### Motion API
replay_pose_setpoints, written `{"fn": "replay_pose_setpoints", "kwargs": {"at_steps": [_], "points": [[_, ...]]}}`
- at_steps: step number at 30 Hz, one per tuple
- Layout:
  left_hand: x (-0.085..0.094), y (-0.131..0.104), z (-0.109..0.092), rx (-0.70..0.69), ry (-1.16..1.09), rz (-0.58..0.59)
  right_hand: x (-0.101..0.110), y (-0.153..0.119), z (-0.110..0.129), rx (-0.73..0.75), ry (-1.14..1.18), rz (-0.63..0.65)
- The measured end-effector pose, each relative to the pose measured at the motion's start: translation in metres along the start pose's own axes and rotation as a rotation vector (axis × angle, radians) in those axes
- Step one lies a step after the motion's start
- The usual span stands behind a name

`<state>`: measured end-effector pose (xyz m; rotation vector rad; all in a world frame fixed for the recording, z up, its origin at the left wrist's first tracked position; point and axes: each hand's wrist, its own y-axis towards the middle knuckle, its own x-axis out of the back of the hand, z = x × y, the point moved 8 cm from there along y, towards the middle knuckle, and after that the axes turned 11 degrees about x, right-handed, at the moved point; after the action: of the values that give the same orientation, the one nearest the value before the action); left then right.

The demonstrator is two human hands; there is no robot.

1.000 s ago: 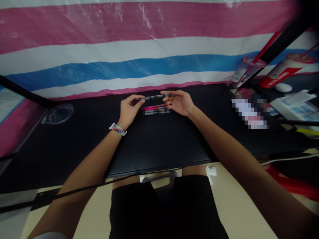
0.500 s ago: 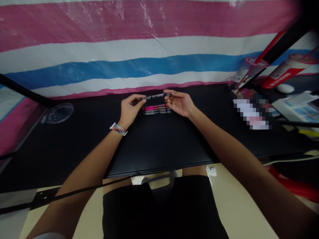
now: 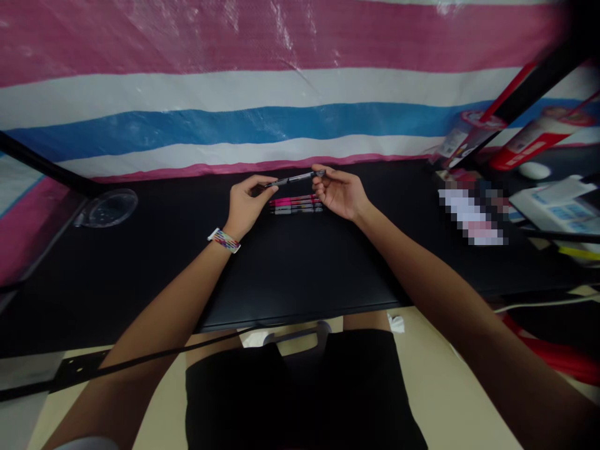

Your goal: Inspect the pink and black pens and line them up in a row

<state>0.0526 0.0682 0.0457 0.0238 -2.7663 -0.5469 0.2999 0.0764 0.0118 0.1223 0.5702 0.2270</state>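
A dark pen with a clear barrel [image 3: 296,179] is held between my two hands, just above the black table [image 3: 304,269]. My left hand [image 3: 248,201] pinches its left end between thumb and fingers. The other end sits in the fingertips of my right hand [image 3: 341,192], slightly higher than the left end. Below it, a row of several pens [image 3: 295,204] lies side by side on the table, pink ones at the back and grey ones in front. My hands partly flank the ends of this row.
A clear plastic lid [image 3: 111,208] lies at the left. On the right stand a drink cup with a red straw [image 3: 469,137] and a red and white cup [image 3: 539,137], near a white egg-shaped object [image 3: 535,170] and papers [image 3: 562,203]. A striped sheet [image 3: 281,87] hangs behind the table.
The held pen has tilted a little, its right end now raised. Both hands keep their grip, and the row of pens stays in place. The view has shifted slightly.
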Motion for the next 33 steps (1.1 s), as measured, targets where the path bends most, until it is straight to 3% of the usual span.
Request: {"fn": "replay_pose_setpoints", "kwargs": {"at_steps": [6, 12, 21, 28, 33], "points": [[0.000, 0.000, 0.000, -0.010, -0.024, -0.003, -0.001, -0.001, 0.009, 0.081, -0.170, 0.019], [0.000, 0.000, -0.002, -0.036, -0.024, -0.002, 0.000, 0.000, 0.003, 0.053, -0.086, 0.014], [-0.001, -0.001, -0.003, -0.018, -0.010, -0.003, 0.001, -0.001, 0.010, 0.094, -0.212, -0.024], [-0.001, 0.001, 0.000, 0.026, -0.005, -0.003, 0.007, 0.000, 0.026, 0.406, -0.741, -0.056], [-0.003, 0.001, 0.006, 0.084, 0.078, 0.013, 0.005, -0.003, 0.030, 0.491, -1.096, 0.008]]}}
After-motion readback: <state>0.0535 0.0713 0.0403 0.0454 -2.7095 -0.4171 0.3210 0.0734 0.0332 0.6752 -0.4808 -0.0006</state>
